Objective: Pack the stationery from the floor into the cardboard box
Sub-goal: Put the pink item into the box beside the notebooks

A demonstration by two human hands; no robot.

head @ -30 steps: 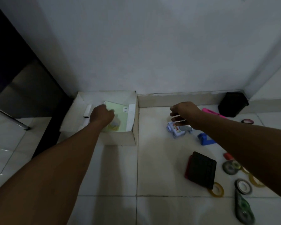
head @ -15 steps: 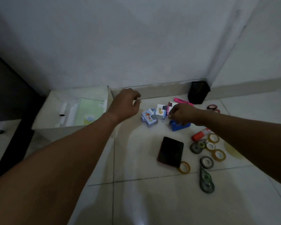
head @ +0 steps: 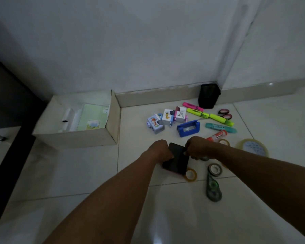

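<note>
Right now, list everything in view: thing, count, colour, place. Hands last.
cardboard box: 1, pale, left by wall
notebook: 1, green, inside box
small printed boxes: 3, white-blue, right of box
blue holder: 1, blue, floor centre
highlighters: 4, one pink, two yellow, one teal, near wall
glue stick: 1, red-white, beside right hand
black cup: 1, black, in the corner
tape rolls: several, clear, amber or dark, right floor
correction tape: 1, green, nearest the camera
black pad: 1, black, between hands
left hand: gripping pad
right hand: gripping pad

Pale tiled floor (head: 88, 173) under cardboard box (head: 74, 138), highlighters (head: 218, 118), tape rolls (head: 215, 169), black pen holder (head: 209, 95).
</note>
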